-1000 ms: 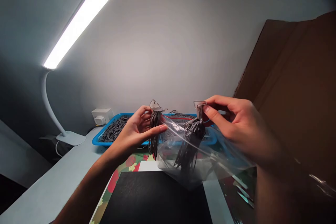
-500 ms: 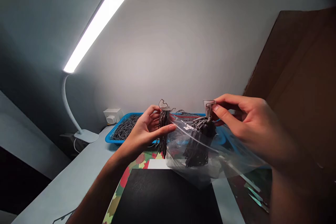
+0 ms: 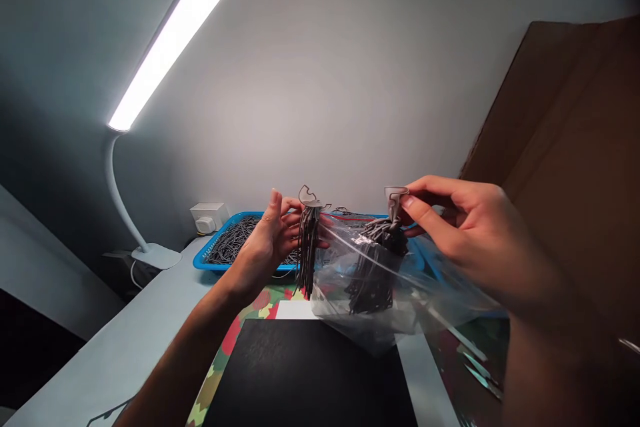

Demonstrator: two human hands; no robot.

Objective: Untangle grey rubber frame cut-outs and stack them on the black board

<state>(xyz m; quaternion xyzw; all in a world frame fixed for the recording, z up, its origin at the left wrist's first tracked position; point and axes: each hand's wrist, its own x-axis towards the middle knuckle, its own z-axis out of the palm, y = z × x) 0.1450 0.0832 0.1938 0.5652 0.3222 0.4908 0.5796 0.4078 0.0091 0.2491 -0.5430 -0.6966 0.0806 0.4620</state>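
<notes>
My left hand (image 3: pixel 270 233) is raised at the centre with its thumb up and fingers apart behind a hanging bundle of dark grey cords (image 3: pixel 307 253), which has a wire clip at its top. The fingers touch the bundle and the edge of a clear zip bag (image 3: pixel 330 287) with a red seal line. My right hand (image 3: pixel 450 213) pinches the pale top of a second, thicker cord bundle (image 3: pixel 373 273) between thumb and fingers. That bundle hangs at the bag, its lower part seen through the plastic.
Behind the hands, a blue basket (image 3: pixel 205 260) holds many grey cords. A black board (image 3: pixel 310 373) lies in front on a patterned mat. A lamp (image 3: pixel 157 255), a white plug box (image 3: pixel 207 217), cardboard (image 3: pixel 565 113) and metal tools (image 3: pixel 483 377) surround it.
My left thumb has lifted off the front of the left bundle and now points up. The right hand keeps its pinch. The whole view has shifted slightly.
</notes>
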